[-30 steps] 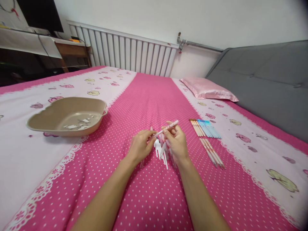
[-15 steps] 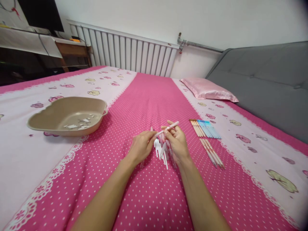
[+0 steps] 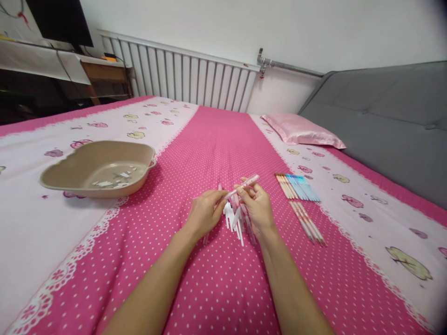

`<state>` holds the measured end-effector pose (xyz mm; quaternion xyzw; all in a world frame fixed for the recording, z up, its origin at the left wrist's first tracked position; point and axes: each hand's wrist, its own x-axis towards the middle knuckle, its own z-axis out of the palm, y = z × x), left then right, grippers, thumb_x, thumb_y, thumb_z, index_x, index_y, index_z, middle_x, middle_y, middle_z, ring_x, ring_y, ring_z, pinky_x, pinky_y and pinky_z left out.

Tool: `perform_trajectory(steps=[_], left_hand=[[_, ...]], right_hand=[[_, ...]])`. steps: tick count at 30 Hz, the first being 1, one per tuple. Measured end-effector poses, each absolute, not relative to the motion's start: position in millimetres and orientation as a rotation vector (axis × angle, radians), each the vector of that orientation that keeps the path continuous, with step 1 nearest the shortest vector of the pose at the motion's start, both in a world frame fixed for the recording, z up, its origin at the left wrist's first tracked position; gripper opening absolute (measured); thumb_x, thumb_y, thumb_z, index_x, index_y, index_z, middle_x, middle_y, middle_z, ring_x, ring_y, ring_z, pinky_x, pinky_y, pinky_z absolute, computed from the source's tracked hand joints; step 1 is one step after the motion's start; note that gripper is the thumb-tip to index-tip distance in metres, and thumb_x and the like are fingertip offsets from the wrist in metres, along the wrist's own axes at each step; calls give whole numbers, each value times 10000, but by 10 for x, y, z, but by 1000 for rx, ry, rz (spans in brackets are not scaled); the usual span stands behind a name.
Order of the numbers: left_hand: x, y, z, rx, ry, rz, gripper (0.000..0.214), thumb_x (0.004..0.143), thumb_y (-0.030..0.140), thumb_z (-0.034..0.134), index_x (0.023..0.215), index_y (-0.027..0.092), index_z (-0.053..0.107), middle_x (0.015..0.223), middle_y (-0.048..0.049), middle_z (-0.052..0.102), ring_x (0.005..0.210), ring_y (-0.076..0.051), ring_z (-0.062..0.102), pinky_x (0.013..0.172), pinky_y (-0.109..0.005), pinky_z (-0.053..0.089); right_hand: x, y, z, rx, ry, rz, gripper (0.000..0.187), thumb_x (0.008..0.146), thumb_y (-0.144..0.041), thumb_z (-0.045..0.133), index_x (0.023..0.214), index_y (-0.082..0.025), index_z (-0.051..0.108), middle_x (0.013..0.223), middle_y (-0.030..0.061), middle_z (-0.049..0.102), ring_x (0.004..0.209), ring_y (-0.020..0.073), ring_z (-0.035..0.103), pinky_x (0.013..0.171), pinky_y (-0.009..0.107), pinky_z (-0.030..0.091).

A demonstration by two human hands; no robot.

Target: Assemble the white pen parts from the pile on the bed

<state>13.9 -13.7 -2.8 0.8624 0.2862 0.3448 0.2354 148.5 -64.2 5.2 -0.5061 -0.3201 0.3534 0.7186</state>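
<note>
Both my hands meet over the middle of a pink dotted bedsheet (image 3: 216, 288). My right hand (image 3: 257, 208) pinches a slim pink-and-white pen (image 3: 244, 184) that points up and to the right. My left hand (image 3: 204, 213) is closed on the pen's near end, fingertips touching those of the right. Beneath and between the hands lies a small heap of white pens and pen parts (image 3: 235, 218). To the right, a row of blue, orange and pink pens (image 3: 300, 197) lies side by side on the sheet.
A beige scalloped tray (image 3: 66, 174) holding small white pieces sits at the left. A pink pillow (image 3: 302, 130) lies by the grey headboard (image 3: 387, 125) at the right. A white radiator (image 3: 181, 77) lines the far wall.
</note>
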Motion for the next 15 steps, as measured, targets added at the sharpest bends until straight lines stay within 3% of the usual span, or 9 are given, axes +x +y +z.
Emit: perform_trajectory(steps=[10,15], left_hand=[[154,-145,-44,2399,746,983,250,877,296,460,1029,187,626,877,-57,669,781,-164,588,717,-280,433],[157,-155,-39,2383,753,971,272,891,312,439,1042,177,620,892,-61,671,801,-169,597,722,-279,435]], right_hand=[[1494,-651,69,-1163,-685,706,443,585,-392,767,919,-166,581,617,-80,516,547,73,489,548,216,390],[1474,-632,58,-1153,-665,710,434,610,-413,754,920,-166,576,665,-69,535,555,66,487,552,211,398]])
